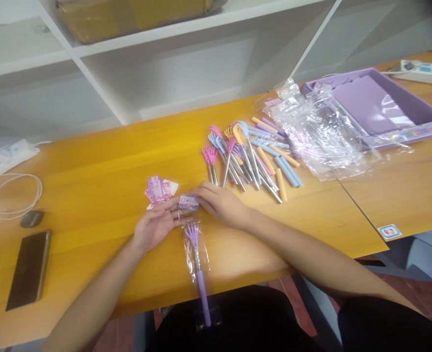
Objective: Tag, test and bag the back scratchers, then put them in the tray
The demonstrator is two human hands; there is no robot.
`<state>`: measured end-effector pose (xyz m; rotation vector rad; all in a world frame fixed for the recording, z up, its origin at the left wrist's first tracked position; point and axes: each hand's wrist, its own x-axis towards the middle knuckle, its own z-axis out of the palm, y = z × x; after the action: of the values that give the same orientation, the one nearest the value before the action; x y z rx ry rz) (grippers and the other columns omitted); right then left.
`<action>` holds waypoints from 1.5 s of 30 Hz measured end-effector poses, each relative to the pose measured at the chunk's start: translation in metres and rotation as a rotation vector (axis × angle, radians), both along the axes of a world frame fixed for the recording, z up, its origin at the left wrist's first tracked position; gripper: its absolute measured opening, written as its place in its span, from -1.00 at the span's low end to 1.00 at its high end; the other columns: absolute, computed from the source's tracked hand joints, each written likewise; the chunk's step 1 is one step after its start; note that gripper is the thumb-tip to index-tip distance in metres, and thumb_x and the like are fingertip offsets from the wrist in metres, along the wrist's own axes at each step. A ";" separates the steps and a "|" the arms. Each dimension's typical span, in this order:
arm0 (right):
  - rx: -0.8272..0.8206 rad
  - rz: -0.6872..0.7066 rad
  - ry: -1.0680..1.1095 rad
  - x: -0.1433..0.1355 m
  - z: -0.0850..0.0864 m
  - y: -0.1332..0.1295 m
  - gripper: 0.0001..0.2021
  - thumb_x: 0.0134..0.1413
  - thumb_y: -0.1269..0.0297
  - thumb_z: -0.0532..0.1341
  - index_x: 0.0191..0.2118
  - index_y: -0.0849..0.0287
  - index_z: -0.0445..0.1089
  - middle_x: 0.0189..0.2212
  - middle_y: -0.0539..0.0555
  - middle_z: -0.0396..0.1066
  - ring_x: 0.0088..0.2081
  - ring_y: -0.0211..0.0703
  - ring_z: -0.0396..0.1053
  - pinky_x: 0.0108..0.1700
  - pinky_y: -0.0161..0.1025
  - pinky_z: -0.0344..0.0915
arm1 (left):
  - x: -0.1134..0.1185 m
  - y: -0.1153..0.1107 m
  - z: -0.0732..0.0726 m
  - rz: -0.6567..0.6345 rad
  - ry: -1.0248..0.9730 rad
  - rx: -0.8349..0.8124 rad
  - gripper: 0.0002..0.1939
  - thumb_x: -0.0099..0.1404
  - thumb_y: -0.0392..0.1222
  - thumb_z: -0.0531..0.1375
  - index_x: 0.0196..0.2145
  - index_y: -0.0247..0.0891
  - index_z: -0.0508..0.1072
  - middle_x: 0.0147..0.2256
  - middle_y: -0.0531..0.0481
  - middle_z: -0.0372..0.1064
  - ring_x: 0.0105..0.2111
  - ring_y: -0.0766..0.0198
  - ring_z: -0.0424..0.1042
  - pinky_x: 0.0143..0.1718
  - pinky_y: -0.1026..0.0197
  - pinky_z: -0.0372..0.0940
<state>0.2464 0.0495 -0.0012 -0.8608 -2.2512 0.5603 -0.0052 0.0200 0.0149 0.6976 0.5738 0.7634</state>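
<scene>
A small printed pink-and-purple card is between my two hands, above the open end of a clear plastic bag. My right hand pinches the card at its right edge. My left hand is turned palm up, its fingers at the card's left side and at the top of the bag; its exact grip is partly hidden. Inside the bag lies a purple back scratcher, claw end toward my hands, handle end past the table's front edge. More such cards lie in a loose pile just beyond my left hand.
Several back scratchers and loose coloured handle sleeves lie right of centre. Plastic bags lie against a purple box. A phone, mouse and white cable are at left. White shelves stand behind.
</scene>
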 end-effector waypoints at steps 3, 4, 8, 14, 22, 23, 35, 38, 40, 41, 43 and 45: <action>0.019 0.024 0.008 0.001 0.003 0.001 -0.71 0.55 0.37 0.04 0.19 0.17 0.43 -0.14 0.15 0.44 -0.18 -0.14 0.43 -0.16 -0.19 0.43 | -0.001 0.000 -0.001 -0.007 -0.011 0.003 -0.41 0.38 -0.02 0.15 0.26 -0.36 0.52 0.27 -0.37 0.44 0.28 -0.30 0.40 0.40 -0.44 0.11; 0.031 0.034 0.005 0.001 0.003 0.001 -0.71 0.54 0.38 0.05 0.19 0.17 0.43 -0.15 0.14 0.44 -0.19 -0.15 0.43 -0.18 -0.20 0.42 | -0.001 0.000 -0.002 -0.009 -0.017 0.007 -0.39 0.38 -0.01 0.15 0.27 -0.38 0.51 0.28 -0.37 0.44 0.29 -0.29 0.39 0.41 -0.41 0.10; 0.091 0.055 -0.019 0.003 0.001 0.001 -0.72 0.51 0.41 0.07 0.17 0.18 0.43 -0.16 0.15 0.45 -0.19 -0.13 0.42 -0.19 -0.20 0.40 | -0.002 0.000 -0.003 -0.022 -0.032 0.008 -0.33 0.39 0.00 0.12 0.33 -0.42 0.45 0.32 -0.38 0.38 0.35 -0.26 0.32 0.47 -0.34 0.02; 0.104 0.057 0.018 0.004 0.004 0.001 -0.74 0.47 0.43 0.10 0.11 0.18 0.46 -0.18 0.14 0.45 -0.20 -0.12 0.43 -0.21 -0.20 0.40 | -0.003 0.001 -0.002 -0.037 -0.033 0.004 -0.31 0.38 0.03 0.14 0.34 -0.44 0.43 0.35 -0.42 0.34 0.37 -0.31 0.29 0.48 -0.36 -0.04; -0.038 0.006 0.142 -0.001 0.005 -0.002 -0.71 0.38 0.45 0.14 0.14 0.16 0.40 -0.19 0.09 0.44 -0.23 -0.19 0.44 -0.18 -0.22 0.43 | -0.002 0.000 -0.001 -0.034 -0.022 0.002 -0.34 0.35 0.01 0.15 0.29 -0.40 0.47 0.32 -0.41 0.38 0.34 -0.32 0.34 0.46 -0.39 -0.02; -0.041 0.003 0.149 -0.001 0.005 -0.002 -0.72 0.38 0.45 0.15 0.14 0.16 0.40 -0.21 0.07 0.43 -0.26 -0.21 0.42 -0.20 -0.23 0.42 | -0.002 0.000 -0.001 -0.024 -0.020 -0.001 -0.33 0.34 0.02 0.16 0.28 -0.41 0.48 0.31 -0.42 0.39 0.35 -0.32 0.33 0.47 -0.39 -0.03; -0.028 0.089 0.185 0.001 0.005 -0.001 -0.75 0.38 0.45 0.16 0.09 0.17 0.43 -0.22 0.08 0.43 -0.28 -0.22 0.41 -0.26 -0.24 0.40 | -0.006 0.001 -0.003 0.008 -0.056 -0.056 -0.30 0.29 0.06 0.15 0.23 -0.46 0.52 0.26 -0.44 0.44 0.35 -0.35 0.32 0.46 -0.38 -0.03; -0.024 0.135 0.149 0.001 0.003 -0.001 -0.75 0.36 0.48 0.17 0.06 0.16 0.46 -0.17 0.12 0.47 -0.21 -0.17 0.44 -0.18 -0.20 0.45 | -0.006 0.000 -0.003 -0.019 -0.036 -0.064 -0.27 0.31 0.07 0.14 0.29 -0.45 0.48 0.30 -0.43 0.40 0.38 -0.36 0.26 0.42 -0.39 0.04; -0.016 0.172 0.126 0.002 0.002 -0.001 -0.75 0.35 0.48 0.17 0.05 0.16 0.48 -0.13 0.14 0.49 -0.15 -0.14 0.47 -0.11 -0.16 0.48 | -0.006 -0.001 -0.003 -0.021 -0.024 -0.062 -0.25 0.30 0.08 0.14 0.30 -0.44 0.46 0.32 -0.43 0.38 0.38 -0.38 0.25 0.40 -0.38 0.07; -0.017 0.185 0.115 0.002 0.002 -0.002 -0.75 0.35 0.47 0.17 0.05 0.16 0.49 -0.11 0.14 0.49 -0.12 -0.13 0.47 -0.09 -0.15 0.49 | -0.006 -0.001 -0.004 -0.018 -0.024 -0.058 -0.25 0.30 0.09 0.14 0.30 -0.44 0.47 0.33 -0.43 0.37 0.39 -0.37 0.24 0.40 -0.37 0.07; -0.024 0.189 0.100 0.003 0.003 -0.003 -0.74 0.37 0.45 0.18 0.08 0.15 0.50 -0.10 0.15 0.48 -0.12 -0.12 0.47 -0.07 -0.13 0.49 | -0.007 -0.001 -0.004 -0.010 -0.030 -0.048 -0.27 0.31 0.08 0.14 0.30 -0.42 0.47 0.35 -0.42 0.34 0.41 -0.36 0.21 0.40 -0.34 0.09; -0.032 0.183 0.095 0.004 0.004 -0.005 -0.73 0.37 0.43 0.18 0.10 0.14 0.51 -0.11 0.14 0.46 -0.13 -0.11 0.46 -0.09 -0.13 0.48 | -0.006 -0.001 -0.004 -0.006 -0.036 -0.036 -0.30 0.33 0.06 0.13 0.30 -0.39 0.47 0.37 -0.39 0.32 0.43 -0.33 0.19 0.40 -0.32 0.10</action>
<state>0.2505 0.0447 0.0030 -0.6336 -2.2523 0.7072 -0.0114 0.0192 0.0112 0.6513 0.5515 0.7570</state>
